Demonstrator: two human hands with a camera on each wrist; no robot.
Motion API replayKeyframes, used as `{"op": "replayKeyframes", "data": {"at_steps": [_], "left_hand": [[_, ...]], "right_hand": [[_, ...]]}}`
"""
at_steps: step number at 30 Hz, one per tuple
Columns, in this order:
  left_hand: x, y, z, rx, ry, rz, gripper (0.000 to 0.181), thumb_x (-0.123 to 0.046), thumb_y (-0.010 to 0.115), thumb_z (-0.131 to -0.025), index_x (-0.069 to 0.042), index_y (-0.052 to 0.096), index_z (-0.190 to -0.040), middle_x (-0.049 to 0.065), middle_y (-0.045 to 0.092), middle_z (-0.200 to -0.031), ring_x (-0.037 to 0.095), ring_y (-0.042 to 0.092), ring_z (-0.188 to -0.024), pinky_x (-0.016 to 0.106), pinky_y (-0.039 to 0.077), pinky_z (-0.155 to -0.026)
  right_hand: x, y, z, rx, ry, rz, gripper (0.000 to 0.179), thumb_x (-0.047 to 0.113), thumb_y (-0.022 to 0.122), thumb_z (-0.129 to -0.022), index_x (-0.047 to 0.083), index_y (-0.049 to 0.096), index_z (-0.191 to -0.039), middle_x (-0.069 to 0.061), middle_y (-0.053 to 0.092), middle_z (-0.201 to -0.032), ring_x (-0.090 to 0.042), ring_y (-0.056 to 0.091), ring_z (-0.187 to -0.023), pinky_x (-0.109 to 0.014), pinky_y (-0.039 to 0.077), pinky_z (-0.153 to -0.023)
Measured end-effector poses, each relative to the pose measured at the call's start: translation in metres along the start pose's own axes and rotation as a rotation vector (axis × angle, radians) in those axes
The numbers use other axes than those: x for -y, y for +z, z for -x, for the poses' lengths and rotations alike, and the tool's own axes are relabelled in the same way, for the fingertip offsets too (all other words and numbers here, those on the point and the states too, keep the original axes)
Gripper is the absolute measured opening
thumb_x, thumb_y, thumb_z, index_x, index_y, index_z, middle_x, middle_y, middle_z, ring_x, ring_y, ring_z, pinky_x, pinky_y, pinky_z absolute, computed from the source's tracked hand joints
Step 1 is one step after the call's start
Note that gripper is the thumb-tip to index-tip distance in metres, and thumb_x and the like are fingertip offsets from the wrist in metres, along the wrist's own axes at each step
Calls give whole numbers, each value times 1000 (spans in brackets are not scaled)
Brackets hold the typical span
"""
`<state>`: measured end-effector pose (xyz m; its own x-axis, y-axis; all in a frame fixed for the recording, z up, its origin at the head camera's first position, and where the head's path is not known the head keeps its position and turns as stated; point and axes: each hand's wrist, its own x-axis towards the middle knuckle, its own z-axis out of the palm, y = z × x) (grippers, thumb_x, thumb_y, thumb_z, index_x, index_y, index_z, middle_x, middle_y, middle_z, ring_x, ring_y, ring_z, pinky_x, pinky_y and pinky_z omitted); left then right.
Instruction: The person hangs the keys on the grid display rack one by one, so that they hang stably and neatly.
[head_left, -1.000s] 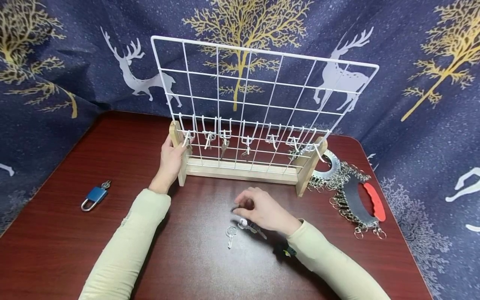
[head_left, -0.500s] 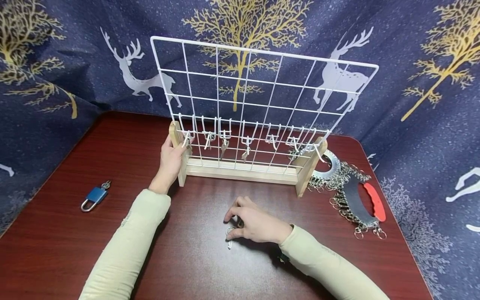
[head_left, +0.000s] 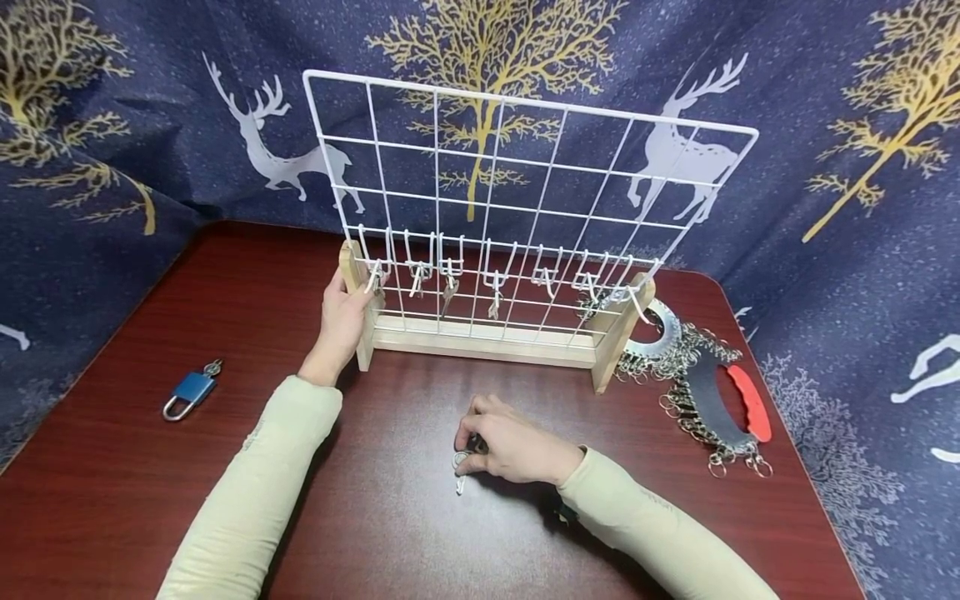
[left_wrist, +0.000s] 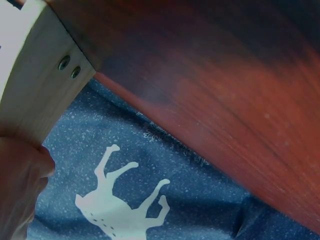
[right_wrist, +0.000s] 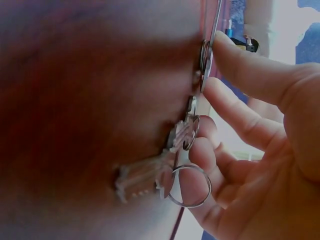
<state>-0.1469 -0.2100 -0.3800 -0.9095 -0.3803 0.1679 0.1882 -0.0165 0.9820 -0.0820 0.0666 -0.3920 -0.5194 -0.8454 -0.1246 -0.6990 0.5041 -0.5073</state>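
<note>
At the key (head_left: 460, 485) — right fingers (head_left: 467, 428) now closer together.

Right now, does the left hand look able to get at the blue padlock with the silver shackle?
Probably yes, after letting go: the left hand grips the pale wooden leg of the white wire rack, but nothing visible blocks the dark red tabletop toward the blue padlock.

Blue padlock (head_left: 192, 389), red-handled ring holder (head_left: 711, 400), deer-print backdrop (head_left: 795, 158)
</note>
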Motion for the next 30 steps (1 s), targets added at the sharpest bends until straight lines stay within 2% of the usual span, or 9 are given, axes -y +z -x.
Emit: {"op": "replayKeyframes", "data": {"at_steps": [5,8,17,24,30], "left_hand": [[0,0,0,-3,8,5,26,-2,55,-95,-6,54,-121,-5,64,-101,12,62,-99,34,49,-90],[0,0,0,0,8,9,26,-1,54,-95,-6,54,-121,-5,63,-102,13,62,-100,36,49,-91],[1,0,-1,10,0,26,22,-3,55,-96,-11,54,-116,0,62,-104,17,62,-101,37,49,-92],[1,0,0,13,-14,29,22,-3,54,-95,-11,53,-115,-1,61,-102,12,60,-92,39,50,-88],[1,0,0,8,-17,11,24,-5,56,-95,-10,53,-118,0,60,-103,14,59,-92,41,50,-88]], "right_hand": [[-1,0,-2,20,5,-2,23,39,76,-81,20,66,-92,9,51,-94,-9,46,-93,-28,43,-86],[-2,0,-3,24,1,3,23,39,76,-82,21,65,-90,10,52,-92,-8,47,-92,-27,43,-85],[-4,1,-3,-10,-46,-7,19,33,77,-82,20,63,-86,9,53,-89,-8,47,-89,-27,43,-83],[-4,1,-4,-22,-57,-11,16,33,75,-84,21,64,-84,11,54,-89,-7,49,-89,-28,44,-88],[-6,2,-4,-33,-61,-9,15,32,75,-84,22,63,-83,12,55,-89,-7,51,-91,-30,45,-90]]}}
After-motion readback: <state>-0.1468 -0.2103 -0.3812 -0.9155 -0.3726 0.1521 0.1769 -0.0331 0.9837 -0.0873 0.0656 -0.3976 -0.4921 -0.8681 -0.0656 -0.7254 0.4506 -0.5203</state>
